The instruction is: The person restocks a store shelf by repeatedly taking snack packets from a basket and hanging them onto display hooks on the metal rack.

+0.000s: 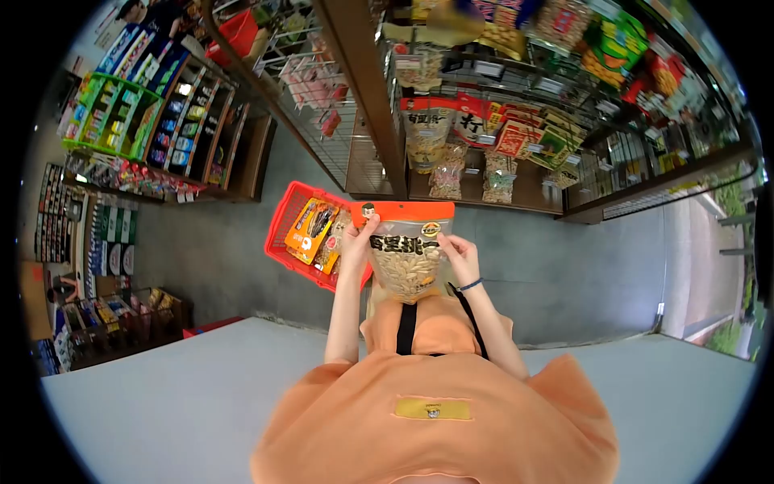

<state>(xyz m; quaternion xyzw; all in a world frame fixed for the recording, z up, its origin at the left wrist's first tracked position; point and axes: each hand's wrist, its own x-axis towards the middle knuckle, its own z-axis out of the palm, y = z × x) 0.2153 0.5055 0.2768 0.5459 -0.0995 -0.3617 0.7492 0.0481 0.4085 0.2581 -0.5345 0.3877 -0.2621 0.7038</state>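
A clear pouch of pale seeds with an orange top band and dark printed characters is held upright in front of my body. My left hand grips its left edge, thumb on the front. At its right edge, the fingers of my right hand pinch the side; a dark band circles that wrist. Beside my left forearm is a red shopping basket, and how it is supported is hidden. Inside lie several packaged snacks, some in orange bags.
Ahead stands a shelf rack with bagged nuts and snacks. A brown post and wire rack rise front left. Farther left are stocked display shelves. Grey floor extends right towards a glass front. A person is at upper left.
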